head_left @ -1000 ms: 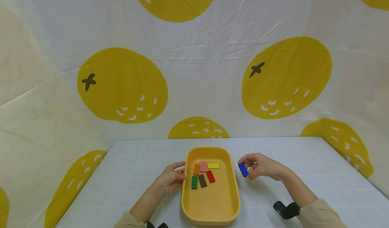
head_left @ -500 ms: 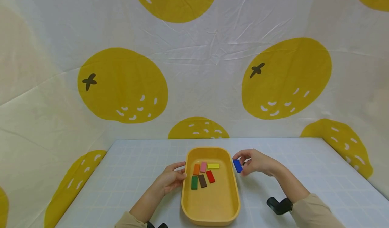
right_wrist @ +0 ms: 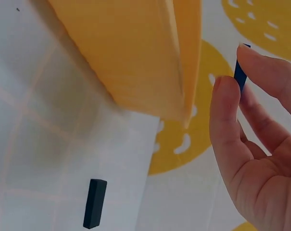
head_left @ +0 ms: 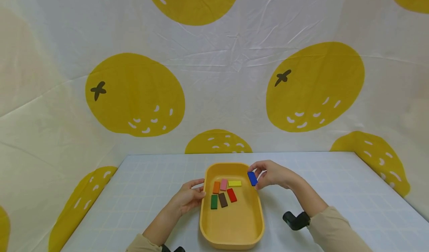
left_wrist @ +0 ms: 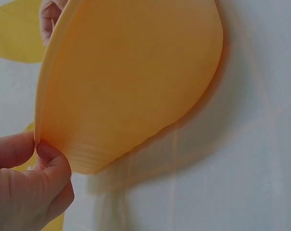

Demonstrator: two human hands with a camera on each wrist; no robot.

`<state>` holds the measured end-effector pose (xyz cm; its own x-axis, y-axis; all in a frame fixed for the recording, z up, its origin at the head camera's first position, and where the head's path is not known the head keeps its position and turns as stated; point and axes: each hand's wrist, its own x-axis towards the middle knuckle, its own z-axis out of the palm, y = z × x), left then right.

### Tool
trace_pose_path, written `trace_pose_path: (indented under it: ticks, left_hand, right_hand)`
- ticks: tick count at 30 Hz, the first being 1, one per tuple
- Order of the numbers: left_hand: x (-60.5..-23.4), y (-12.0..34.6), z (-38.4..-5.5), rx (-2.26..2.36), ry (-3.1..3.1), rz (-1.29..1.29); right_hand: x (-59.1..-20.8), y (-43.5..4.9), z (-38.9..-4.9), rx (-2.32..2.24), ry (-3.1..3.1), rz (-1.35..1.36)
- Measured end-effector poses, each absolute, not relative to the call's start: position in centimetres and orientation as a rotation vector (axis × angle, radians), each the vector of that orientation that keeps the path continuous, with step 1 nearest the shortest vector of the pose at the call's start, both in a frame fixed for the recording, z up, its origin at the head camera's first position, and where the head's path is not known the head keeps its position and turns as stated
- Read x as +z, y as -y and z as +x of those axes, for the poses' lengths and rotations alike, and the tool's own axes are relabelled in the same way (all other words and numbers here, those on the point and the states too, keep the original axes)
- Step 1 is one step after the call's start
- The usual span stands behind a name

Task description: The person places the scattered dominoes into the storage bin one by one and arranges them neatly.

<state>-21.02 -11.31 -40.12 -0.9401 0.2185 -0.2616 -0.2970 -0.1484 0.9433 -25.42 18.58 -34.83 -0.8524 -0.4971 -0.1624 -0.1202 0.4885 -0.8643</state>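
A yellow tray stands on the table. My left hand pinches its left rim between thumb and fingers, as the left wrist view also shows. Between the thumb and fingertips of my right hand is a blue block, held above the tray's right rim near the far corner. Inside the tray lie an orange block, a pink block, a yellow block, a red block, a brown block and a green block, all in the far half.
In the right wrist view a dark block lies on the table outside the tray; the head view does not show it. A pale cloth with yellow fruit prints hangs behind the table.
My right hand has carried the blue block leftward and away from me, from beside the tray to over its right rim. The left hand and the tray have stayed put.
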Motion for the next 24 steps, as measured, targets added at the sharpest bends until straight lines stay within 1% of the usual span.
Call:
trace_pose_path:
  ticks: [10, 24]
  left_hand:
    - [-40.1, 11.4, -21.1, 2.152, -1.777, -0.084]
    - [-40.1, 11.4, -21.0, 2.138, -1.794, -0.084]
  right_hand:
    - [-34.5, -17.1, -26.1, -1.285, -2.355, -0.544]
    - [-34.7, -15.0, -26.8, -1.366, -2.290, -0.538]
